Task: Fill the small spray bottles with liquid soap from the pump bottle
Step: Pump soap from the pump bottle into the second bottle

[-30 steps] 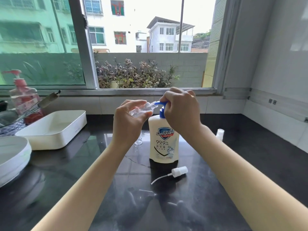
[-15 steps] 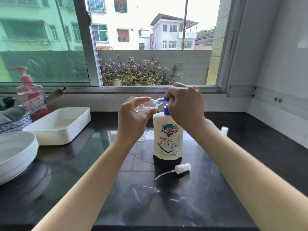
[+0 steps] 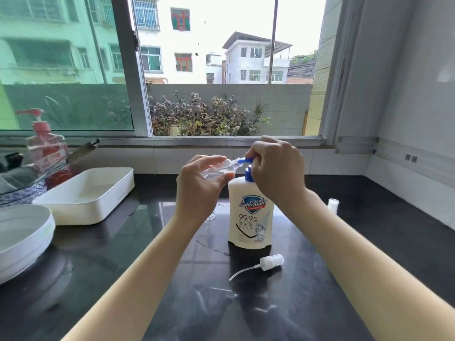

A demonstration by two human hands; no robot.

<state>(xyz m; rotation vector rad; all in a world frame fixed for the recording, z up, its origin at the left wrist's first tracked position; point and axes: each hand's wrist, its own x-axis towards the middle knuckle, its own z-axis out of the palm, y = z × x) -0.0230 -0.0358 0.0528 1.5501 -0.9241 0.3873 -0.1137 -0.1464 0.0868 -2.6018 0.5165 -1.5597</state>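
Spray bottle (image 3: 216,171) tilted in L hand (image 3: 197,193) grip, mouth prob. at spout (image 3: 243,160).

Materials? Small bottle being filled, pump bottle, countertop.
small bottle: clear, glossy, probably thin plastic; you see through its wall.
pump bottle: opaque white plastic, satin sheen, printed label.
countertop: dark polished stone, seemingly; mirror-like reflections, pale veins.

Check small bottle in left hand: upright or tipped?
Tipped: the clear spray bottle lies nearly sideways, mouth at the blue pump spout.
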